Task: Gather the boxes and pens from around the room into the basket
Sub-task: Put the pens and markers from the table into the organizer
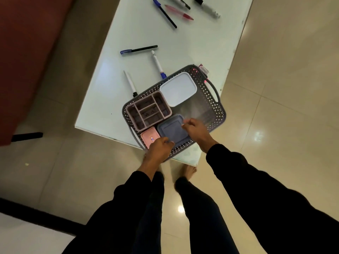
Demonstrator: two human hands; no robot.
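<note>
Head view, looking down over a white table [139,92] with a grey perforated basket [218,107] at its near corner. Both hands were at the basket's near side: the left hand [158,148], fingers curled, lay over the near rim beside a small pink box [149,138]; the right hand [195,130], fingers bent, rested on the edge of a blue-lidded box [172,132]. Whether either hand actually pinched its box could not be told. The basket held four boxes: the pink one, the blue-lidded one, a mauve divided tray [148,111] and a white-lidded box [178,88] at the far side. Seven pens lay loose on the table, all beyond the basket's far-left side. Nearest were a white pen with a black tip [130,83] and a white pen with a blue cap [158,65], both with long axes running roughly away from the person; a black pen with a blue cap [138,50] lay crosswise beyond them. Four more [165,12] clustered at the far end. By judgement, the left hand was nearer the closest pens. A pink item behind the basket's far corner was unidentifiable.
</note>
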